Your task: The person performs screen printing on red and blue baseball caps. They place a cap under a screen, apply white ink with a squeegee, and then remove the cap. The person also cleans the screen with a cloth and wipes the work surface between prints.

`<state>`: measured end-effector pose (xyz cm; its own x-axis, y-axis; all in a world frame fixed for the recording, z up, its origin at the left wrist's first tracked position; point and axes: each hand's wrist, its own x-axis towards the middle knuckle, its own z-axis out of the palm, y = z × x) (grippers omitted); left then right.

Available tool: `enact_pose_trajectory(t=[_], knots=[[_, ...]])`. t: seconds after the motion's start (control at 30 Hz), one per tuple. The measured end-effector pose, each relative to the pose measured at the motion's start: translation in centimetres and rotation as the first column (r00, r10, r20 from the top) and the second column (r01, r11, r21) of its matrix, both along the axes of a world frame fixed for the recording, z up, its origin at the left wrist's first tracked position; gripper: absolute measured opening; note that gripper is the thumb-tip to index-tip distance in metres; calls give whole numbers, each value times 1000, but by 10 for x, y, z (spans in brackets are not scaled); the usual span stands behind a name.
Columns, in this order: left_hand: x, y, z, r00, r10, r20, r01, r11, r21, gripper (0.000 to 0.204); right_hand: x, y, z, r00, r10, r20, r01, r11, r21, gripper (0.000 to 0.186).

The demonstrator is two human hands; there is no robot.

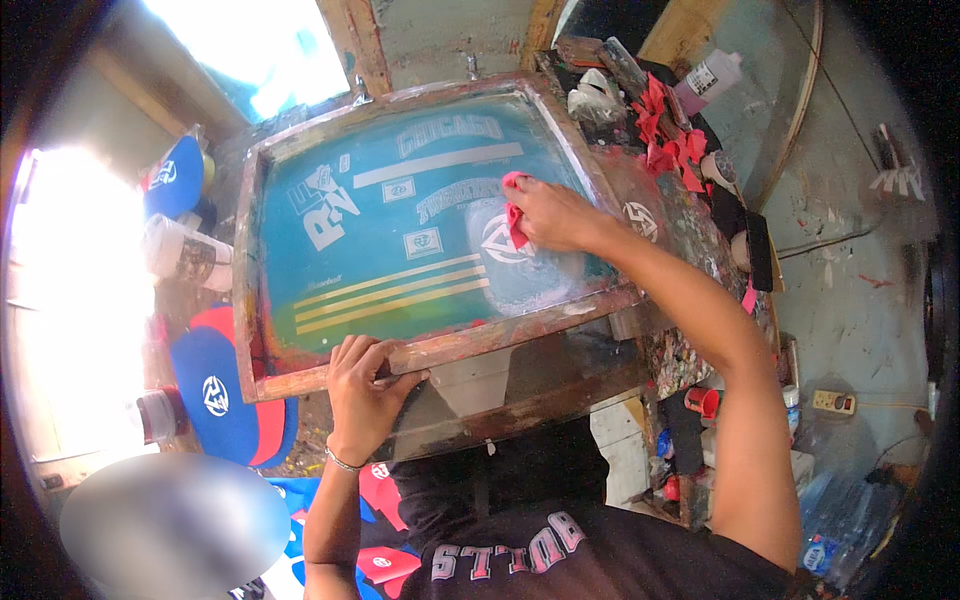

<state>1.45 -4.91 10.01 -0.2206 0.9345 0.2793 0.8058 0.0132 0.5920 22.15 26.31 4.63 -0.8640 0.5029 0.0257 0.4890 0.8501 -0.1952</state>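
Note:
A wooden-framed printing screen (500,334) with blue-green mesh stands raised at its near side over a dark work surface. The mesh carries pale lettering, emblems and yellowish stripes. My left hand (362,392) grips the near rail, fingers over its top and thumb along the front. My right hand (556,214) is closed on a crumpled red cloth (516,232) and presses it to the mesh at the right. Under the cloth is a white round emblem (503,243), partly covered, inside a pale, smeared patch.
Blue and red printed pieces (225,385) lie left of the screen. A white tub (190,252) stands behind them. Red scraps (672,135) and a bottle of pinkish liquid (708,82) are at the far right. Clear plastic bottles (845,515) sit at the lower right.

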Motion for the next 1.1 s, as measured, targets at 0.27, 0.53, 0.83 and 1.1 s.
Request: enact_pose_trajectory(t=[0.27,0.53,0.83,1.1], knots=[[-3,-4,-6,1000,-8,29,8,1000,17,42,53,-4,26,886,462,-42,-463,880,-108,11],[-2,0,-2,1000,-3,31,3,1000,3,43,-9,-21,6,918,380,-108,-391,914,-104,13],[-4,-1,0,999,-9,49,9,1000,14,42,48,-57,53,959,221,-178,-275,879,-389,26],[-2,-2,-1,999,6,40,-5,1000,-11,43,2,-97,57,940,138,-313,-281,834,-475,23]])
